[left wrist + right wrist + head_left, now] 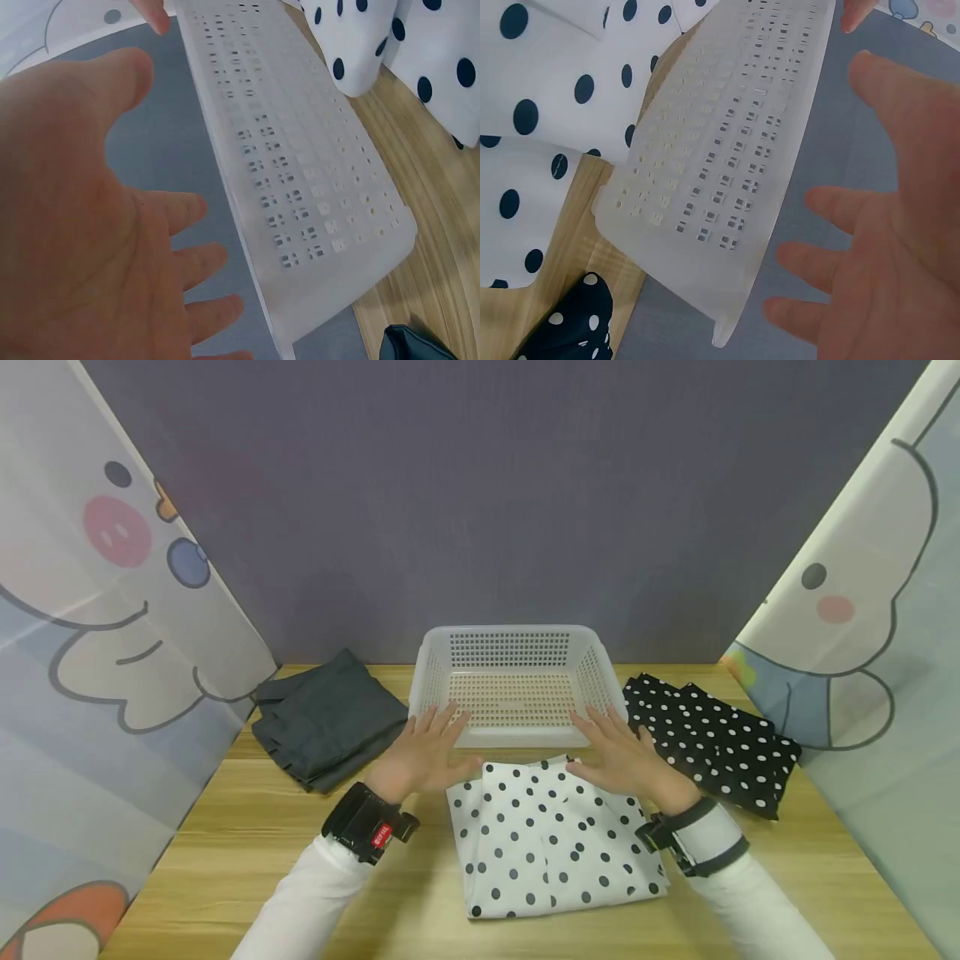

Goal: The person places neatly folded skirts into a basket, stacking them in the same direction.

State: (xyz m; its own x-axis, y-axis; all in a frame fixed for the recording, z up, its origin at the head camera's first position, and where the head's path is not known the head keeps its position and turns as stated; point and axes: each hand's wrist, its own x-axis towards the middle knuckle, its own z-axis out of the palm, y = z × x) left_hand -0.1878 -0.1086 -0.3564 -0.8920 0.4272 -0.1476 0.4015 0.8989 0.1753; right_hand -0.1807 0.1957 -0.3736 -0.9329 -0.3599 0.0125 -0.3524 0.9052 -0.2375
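Observation:
My left hand [422, 755] is held with fingers spread at the near left corner of a white plastic basket [517, 739]. Opposite it, my right hand [628, 755] spreads its fingers by the near right corner. Both palms are bare in the wrist views, where the basket's perforated side wall [300, 172] stands just beyond the fingertips. Below and between the hands lies a folded white cloth with black dots [555, 852]. The basket holds nothing in the head view.
A folded dark grey cloth [330, 718] lies left of the basket. To the right is a folded black cloth with white dots [720, 743]. All rest on a wooden table [225, 877], backed by a grey panel [480, 493] and flanked by cartoon-printed side panels [840, 610].

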